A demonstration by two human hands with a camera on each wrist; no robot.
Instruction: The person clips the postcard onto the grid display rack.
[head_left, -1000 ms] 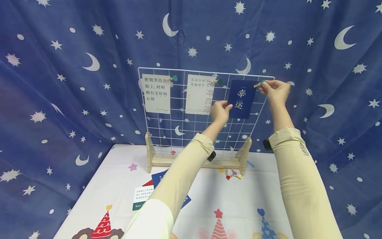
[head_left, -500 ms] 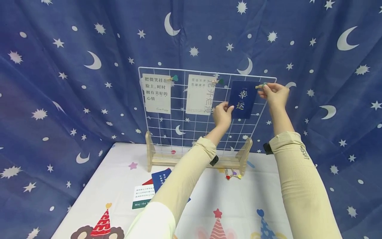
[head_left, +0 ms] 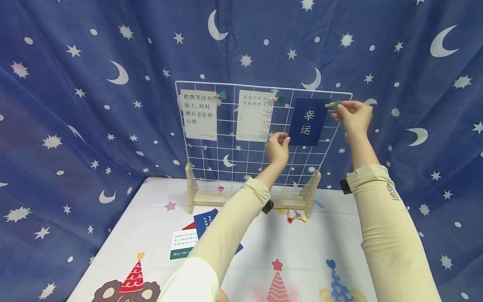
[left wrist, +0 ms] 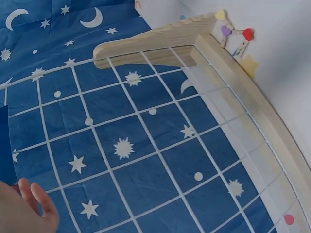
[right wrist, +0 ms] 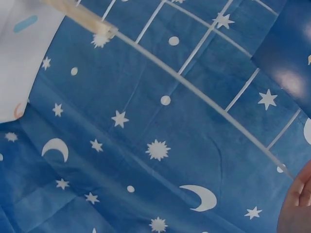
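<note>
A dark blue card (head_left: 307, 121) with white and gold characters hangs against the upper right of a white wire grid (head_left: 226, 153). My right hand (head_left: 356, 119) pinches the green heart end of a small wooden clothespin (head_left: 330, 104), whose tip lies at the card's upper right edge. My left hand (head_left: 278, 149) is just at the card's lower left edge, with fingers loosely bent and thumb tip beside the edge. In the left wrist view, that hand (left wrist: 31, 208) shows next to a strip of the card (left wrist: 6, 145). The right wrist view shows only part of the right hand (right wrist: 296, 206).
Two white printed cards, a left one (head_left: 198, 126) and a middle one (head_left: 250, 126), hang under green-heart clothespins. A wooden base (head_left: 211, 201) supports the grid. Heart clothespins (head_left: 296, 216) lie at its right foot; loose cards (head_left: 183, 241) lie on the table, left of the sleeve.
My left thumb has slid off the blue card's face to its left edge. My right hand keeps its pinch on the clothespin at the card's upper right. The head view has shifted slightly.
</note>
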